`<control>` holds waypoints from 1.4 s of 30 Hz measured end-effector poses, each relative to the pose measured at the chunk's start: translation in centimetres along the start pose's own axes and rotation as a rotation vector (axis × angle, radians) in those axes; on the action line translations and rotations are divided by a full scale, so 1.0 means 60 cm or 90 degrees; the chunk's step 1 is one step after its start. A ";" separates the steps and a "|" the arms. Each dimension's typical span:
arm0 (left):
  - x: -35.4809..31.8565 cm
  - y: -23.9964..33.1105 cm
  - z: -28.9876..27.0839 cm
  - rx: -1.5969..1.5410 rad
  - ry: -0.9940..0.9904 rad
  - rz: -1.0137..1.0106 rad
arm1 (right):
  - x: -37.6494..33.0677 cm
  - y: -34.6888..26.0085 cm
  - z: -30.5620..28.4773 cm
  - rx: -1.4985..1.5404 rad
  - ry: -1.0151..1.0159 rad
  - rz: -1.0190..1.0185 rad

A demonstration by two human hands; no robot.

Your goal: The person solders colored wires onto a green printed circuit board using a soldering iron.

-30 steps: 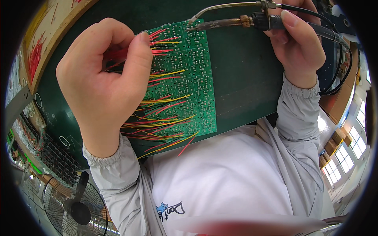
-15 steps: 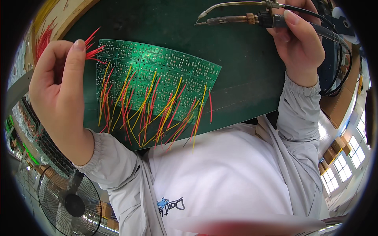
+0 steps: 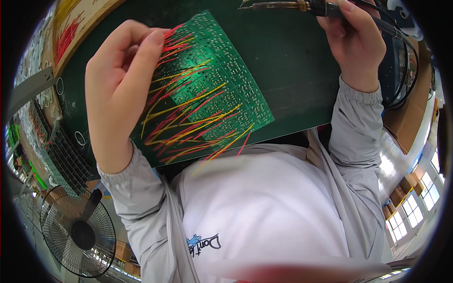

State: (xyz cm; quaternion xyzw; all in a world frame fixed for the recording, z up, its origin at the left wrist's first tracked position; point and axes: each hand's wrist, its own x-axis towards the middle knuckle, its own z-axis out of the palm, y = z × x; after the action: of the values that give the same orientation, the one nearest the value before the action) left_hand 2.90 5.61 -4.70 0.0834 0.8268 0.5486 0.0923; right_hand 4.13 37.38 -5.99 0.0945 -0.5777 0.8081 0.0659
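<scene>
My left hand [image 3: 118,85] is closed in a pinch around a bundle of red wires [image 3: 173,33], at the upper left corner of a green circuit board [image 3: 236,78]. Whether the fingers also touch the board is hidden. The board lies tilted on the dark green work surface [image 3: 302,89], covered in solder joints. Rows of yellow and red wires [image 3: 193,118] stick out from it toward the lower left. In my right hand [image 3: 356,47], a soldering iron [image 3: 278,6] is gripped by its black handle, its tip pointing left beyond the board's far edge.
A wooden-edged tray [image 3: 89,33] at the far left holds more red wires. Dark boards [image 3: 66,158] stand in a row at the left, behind a fan [image 3: 82,235]. At the right are black cables [image 3: 409,89] and a cardboard box [image 3: 410,118].
The board has turned clockwise, its wires now pointing lower left. My left hand has moved right and up with the red wires. My right hand and the iron have shifted slightly up.
</scene>
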 end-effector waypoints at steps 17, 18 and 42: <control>-0.064 0.065 0.045 0.213 -0.044 0.138 | -0.031 -0.005 0.003 0.003 -0.024 0.021; -0.059 0.041 0.061 0.218 -0.020 0.154 | -0.033 -0.002 0.005 0.004 -0.019 0.036; -0.047 0.003 0.075 0.139 -0.002 0.123 | -0.039 0.012 -0.016 -0.170 -0.136 0.111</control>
State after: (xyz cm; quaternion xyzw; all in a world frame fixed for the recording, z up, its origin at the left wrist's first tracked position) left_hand 6.74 9.02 -6.06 0.1735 0.8695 0.4614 0.0308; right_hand 6.19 38.05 -7.49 0.1195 -0.6893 0.7125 -0.0538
